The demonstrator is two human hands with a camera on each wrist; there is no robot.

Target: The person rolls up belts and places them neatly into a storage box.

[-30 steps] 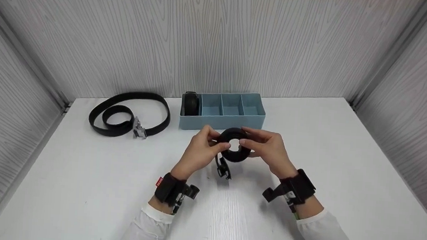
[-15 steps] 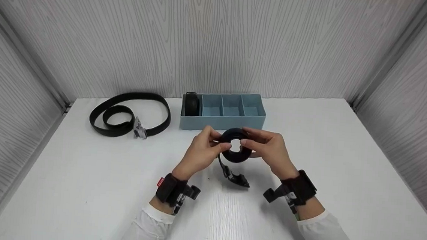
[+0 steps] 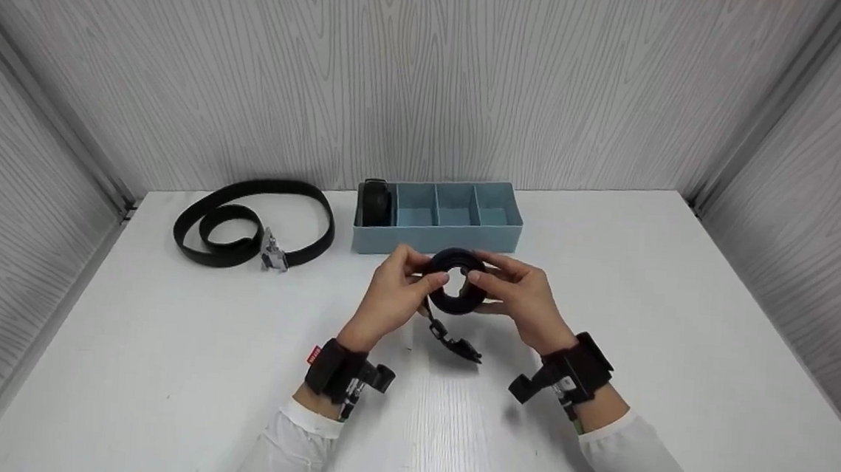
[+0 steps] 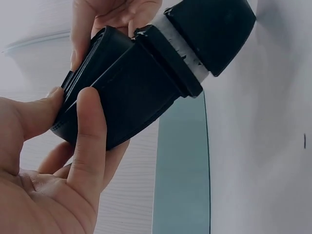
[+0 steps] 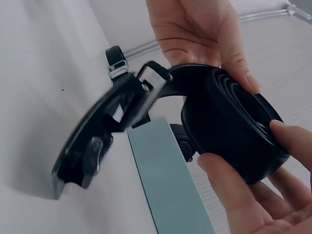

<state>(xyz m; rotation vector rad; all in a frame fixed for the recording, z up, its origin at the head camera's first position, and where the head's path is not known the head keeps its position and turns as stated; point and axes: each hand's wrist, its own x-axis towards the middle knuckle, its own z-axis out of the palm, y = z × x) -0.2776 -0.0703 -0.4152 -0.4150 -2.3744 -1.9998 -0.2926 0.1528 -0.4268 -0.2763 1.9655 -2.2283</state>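
Observation:
A black belt rolled into a tight coil (image 3: 455,292) hangs just above the white table (image 3: 160,366), in front of the blue box. My left hand (image 3: 400,288) pinches its left side and my right hand (image 3: 514,291) grips its right side, thumbs on the top face. The free end with the black buckle (image 3: 461,346) hangs down from the coil and touches the table. In the right wrist view the coil (image 5: 229,131) sits between my fingers (image 5: 234,195), with the buckle (image 5: 97,141) to the left. In the left wrist view my fingers (image 4: 90,136) wrap the coil (image 4: 126,92).
A blue box (image 3: 458,233) with several compartments stands behind the hands; its leftmost one holds another rolled black belt (image 3: 376,203). A third black belt (image 3: 255,218) lies loosely looped at the back left, its metal buckle (image 3: 271,255) toward me. Grey walls enclose the table.
The hanging buckle end has swung out to the right and now lies against the table. Both hands and the coil have shifted slightly up and left toward the box.

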